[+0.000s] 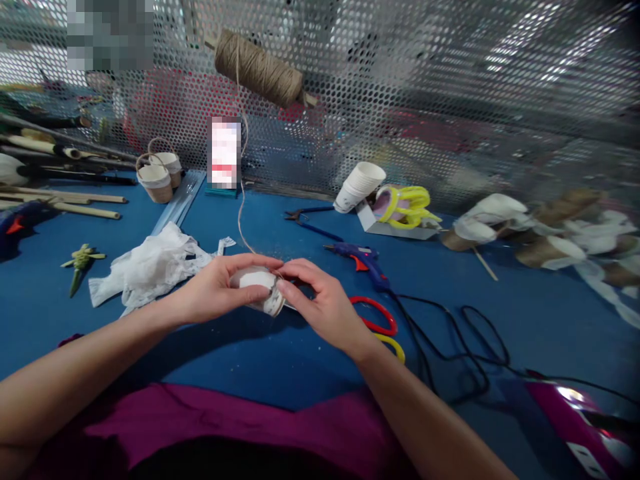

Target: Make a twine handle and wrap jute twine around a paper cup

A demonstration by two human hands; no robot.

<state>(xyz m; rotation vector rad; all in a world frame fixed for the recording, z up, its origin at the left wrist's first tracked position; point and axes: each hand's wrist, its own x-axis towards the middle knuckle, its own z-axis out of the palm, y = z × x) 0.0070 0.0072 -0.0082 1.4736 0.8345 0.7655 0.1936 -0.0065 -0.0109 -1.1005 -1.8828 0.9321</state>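
A small white paper cup (254,277) lies tilted on its side between my hands, just above the blue table. My left hand (220,283) is closed around the cup, thumb on the near side and fingers over the far side. A strand of twine (241,220) hangs from the spool and runs down behind my left fingers to the cup. My right hand (325,300) pinches at the cup's end, where a bit of the twine shows near the fingertips. Part of the red and yellow handled scissors (383,320) is hidden behind my right hand.
The twine spool (257,70) hangs on a perforated metal screen (425,120). White lace (155,263) lies left. Right are a blue glue gun (360,257) with cable, pliers (315,227), stacked cups (360,183) and twine-wrapped pieces (550,250). Two handled cups (156,183) stand back left.
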